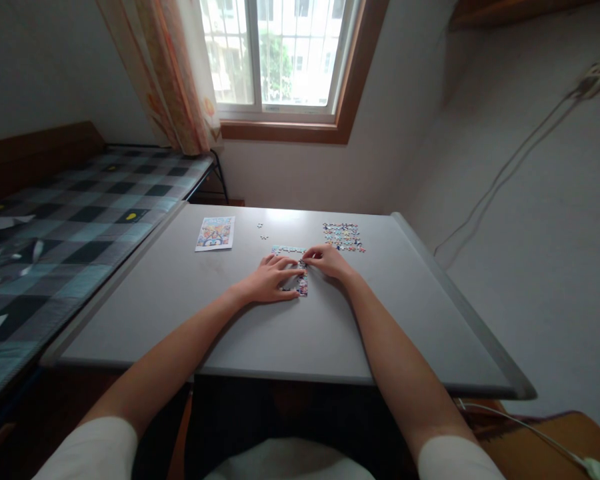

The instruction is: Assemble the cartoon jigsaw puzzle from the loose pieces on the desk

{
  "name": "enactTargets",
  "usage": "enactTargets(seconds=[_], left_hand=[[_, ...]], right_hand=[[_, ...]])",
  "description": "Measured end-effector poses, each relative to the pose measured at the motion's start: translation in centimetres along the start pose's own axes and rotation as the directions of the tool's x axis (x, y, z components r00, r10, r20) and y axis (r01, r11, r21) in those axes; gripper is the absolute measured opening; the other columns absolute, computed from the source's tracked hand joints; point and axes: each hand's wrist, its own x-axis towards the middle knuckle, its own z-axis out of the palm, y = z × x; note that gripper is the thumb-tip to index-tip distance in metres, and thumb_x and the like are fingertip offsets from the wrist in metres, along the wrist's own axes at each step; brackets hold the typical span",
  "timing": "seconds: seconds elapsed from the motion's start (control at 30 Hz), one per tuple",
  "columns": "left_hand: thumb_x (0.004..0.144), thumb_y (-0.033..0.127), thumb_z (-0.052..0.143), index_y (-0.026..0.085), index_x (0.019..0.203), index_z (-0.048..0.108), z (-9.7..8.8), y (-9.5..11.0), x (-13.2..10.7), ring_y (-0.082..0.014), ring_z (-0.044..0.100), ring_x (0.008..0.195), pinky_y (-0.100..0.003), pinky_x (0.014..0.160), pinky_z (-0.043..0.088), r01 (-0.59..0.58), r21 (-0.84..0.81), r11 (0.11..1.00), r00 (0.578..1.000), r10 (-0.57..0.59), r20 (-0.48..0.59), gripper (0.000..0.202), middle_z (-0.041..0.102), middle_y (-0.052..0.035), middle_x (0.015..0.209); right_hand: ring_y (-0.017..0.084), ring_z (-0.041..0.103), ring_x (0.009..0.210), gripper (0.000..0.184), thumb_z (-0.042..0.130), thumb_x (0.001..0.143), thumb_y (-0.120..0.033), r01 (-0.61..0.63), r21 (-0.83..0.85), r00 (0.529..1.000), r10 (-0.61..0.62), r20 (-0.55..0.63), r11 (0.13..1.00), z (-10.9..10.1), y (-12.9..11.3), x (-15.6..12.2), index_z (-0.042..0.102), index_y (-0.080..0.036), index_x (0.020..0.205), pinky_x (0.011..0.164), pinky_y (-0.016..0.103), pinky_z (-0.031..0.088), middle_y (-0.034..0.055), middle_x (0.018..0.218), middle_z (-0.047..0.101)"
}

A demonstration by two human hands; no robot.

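Observation:
A partly joined jigsaw puzzle (304, 287) lies flat in the middle of the table, its top and right edges showing from between my hands. My left hand (270, 280) rests over its left part with the fingers spread, the fingertips touching the right strip. At the upper right corner of the puzzle, my right hand (329, 260) pinches a small puzzle piece, mostly hidden by the fingertips. Much of the puzzle's lower left side is covered by my left hand. Two loose pieces (264, 237) lie just beyond the puzzle.
Rows of loose puzzle pieces (342, 235) are laid out at the back right. A printed picture sheet (215, 233) lies at the back left of the grey table (180, 320). Left of it stands a bed with a checked cover (105, 200); a wall is on the right.

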Motion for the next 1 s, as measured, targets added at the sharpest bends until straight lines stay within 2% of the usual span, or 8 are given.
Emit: enactTargets(seconds=[0.2,0.37,0.67,1.0], left_hand=[[0.083,0.056,0.055,0.037,0.135,0.051,0.17,-0.10,0.04,-0.0277,0.040,0.129,-0.048,0.113,0.018,0.017,0.006,1.000,1.000,-0.017,0.006,0.055,0.047,-0.0045,0.140],[0.084,0.056,0.054,0.038,0.136,0.049,0.10,-0.07,0.01,-0.0279,0.036,0.133,-0.048,0.115,0.016,0.015,0.007,1.000,0.999,-0.016,0.030,0.056,0.042,-0.0011,0.147],[0.084,0.056,0.054,0.036,0.137,0.049,-0.01,-0.03,-0.02,-0.0295,0.035,0.134,-0.050,0.114,0.016,0.022,-0.011,1.000,0.999,-0.021,0.044,0.057,0.045,-0.0007,0.146],[0.084,0.057,0.053,0.036,0.137,0.049,0.01,0.00,0.03,-0.0288,0.035,0.134,-0.049,0.114,0.016,0.022,-0.006,1.000,0.999,-0.022,0.036,0.057,0.047,-0.0014,0.144]], right_hand=[[0.012,0.056,0.064,0.010,0.066,0.074,-0.017,0.002,-0.070,1.000,-0.002,0.000,0.998,0.13,-0.26,-0.04,0.075,-0.017,0.077,0.062,0.022,0.042,0.0030,0.073,0.071],[0.011,0.055,0.063,0.011,0.067,0.074,-0.020,0.005,-0.078,1.000,-0.005,-0.003,0.997,0.20,-0.10,0.04,0.075,-0.017,0.080,0.060,0.021,0.041,0.0024,0.072,0.069],[0.012,0.056,0.064,0.012,0.063,0.071,-0.013,-0.006,-0.048,0.997,0.003,-0.071,0.999,-0.03,-0.25,-0.01,0.074,-0.015,0.076,0.063,0.021,0.042,0.0022,0.069,0.069],[0.010,0.054,0.061,0.010,0.064,0.070,-0.014,0.000,-0.051,0.999,-0.002,-0.037,0.999,-0.01,-0.13,-0.01,0.073,-0.015,0.074,0.059,0.020,0.039,0.0011,0.067,0.067]])
